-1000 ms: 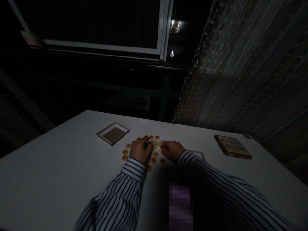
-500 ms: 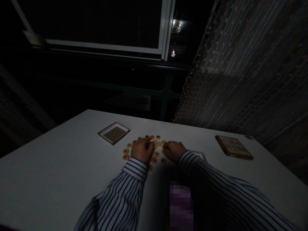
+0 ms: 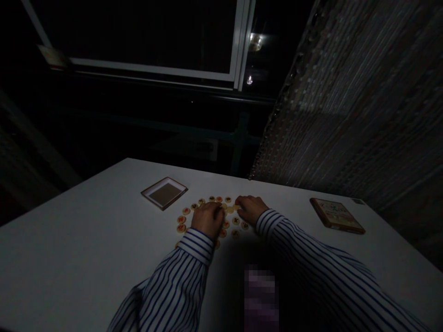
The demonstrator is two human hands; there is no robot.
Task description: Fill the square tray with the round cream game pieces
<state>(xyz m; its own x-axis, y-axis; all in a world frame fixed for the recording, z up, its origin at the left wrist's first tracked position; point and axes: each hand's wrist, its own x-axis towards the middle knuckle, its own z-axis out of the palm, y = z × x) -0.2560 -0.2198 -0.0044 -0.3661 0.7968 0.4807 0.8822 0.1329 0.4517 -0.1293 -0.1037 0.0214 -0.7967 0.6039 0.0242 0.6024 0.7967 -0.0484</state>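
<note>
Round wooden xiangqi pieces with red or black characters lie loosely on a white table, among them a red-marked piece (image 3: pixel 181 219) and a black-marked piece (image 3: pixel 236 221). A few in the middle show blank faces, such as a blank piece (image 3: pixel 230 210). My left hand (image 3: pixel 208 219) is bent over the pieces, thumb and fingers curled in; whatever lies under the fingertips is hidden. Across from it, my right hand (image 3: pixel 252 208) pinches at a blank piece (image 3: pixel 236 207) on the right side of the cluster.
An open shallow box part (image 3: pixel 164 193) lies on the white table (image 3: pixel 104 216) behind the pieces to the left. To the right is a closed, printed box (image 3: pixel 337 215), with a small dark item (image 3: pixel 358 201) near the table edge. A beaded curtain (image 3: pixel 311 138) hangs behind.
My right hand has moved up and away from a piece that now shows a black character, onto a blank one. My left hand has shifted slightly. The pale edge behind my right sleeve is hidden.
</note>
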